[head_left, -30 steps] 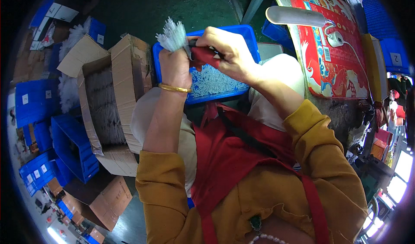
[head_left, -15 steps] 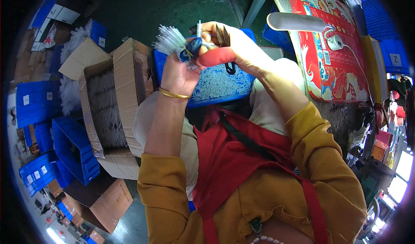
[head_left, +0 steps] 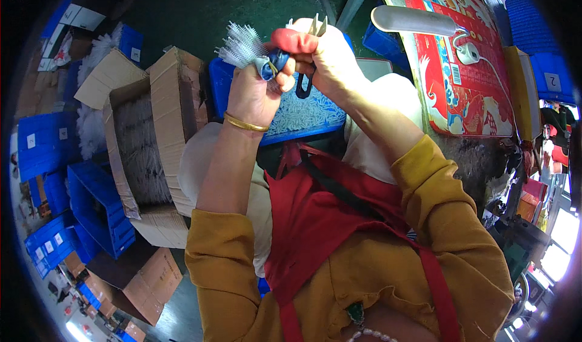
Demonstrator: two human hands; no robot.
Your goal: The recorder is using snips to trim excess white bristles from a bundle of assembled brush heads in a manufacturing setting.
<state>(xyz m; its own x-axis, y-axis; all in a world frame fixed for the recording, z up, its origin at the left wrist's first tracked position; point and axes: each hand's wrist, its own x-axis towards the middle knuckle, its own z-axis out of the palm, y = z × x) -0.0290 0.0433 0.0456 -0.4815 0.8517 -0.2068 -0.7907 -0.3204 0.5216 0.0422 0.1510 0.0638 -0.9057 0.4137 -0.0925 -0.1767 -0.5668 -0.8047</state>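
My left hand (head_left: pixel 250 96) is closed round a bundle of small white bristle brushes (head_left: pixel 241 46), which fan out above its fingers. Dark blue covering wraps the left thumb (head_left: pixel 276 64). Close against it, my right hand (head_left: pixel 333 57) is closed too, with a red cover on its thumb (head_left: pixel 294 40). The right hand holds small snips (head_left: pixel 318 25); their blades point up past the fingers and a black loop handle hangs below the palm. Whatever the fingertips pinch between the hands is mostly hidden. Beneath both hands sits a blue tub (head_left: pixel 303 136) holding many small whitish pieces (head_left: pixel 308 113).
An open cardboard box (head_left: pixel 171 108) with translucent bristly pieces stands at my left, among blue crates (head_left: pixel 100 205) and another carton (head_left: pixel 145 284). On the right, a lamp (head_left: pixel 415 22) with a white cord reaches over a red printed sheet (head_left: pixel 467 69) on a table.
My right hand has moved up and its red-covered thumb now lies higher, near the brush bundle. The snips have risen with it. The upright single brush between the hands no longer shows clearly.
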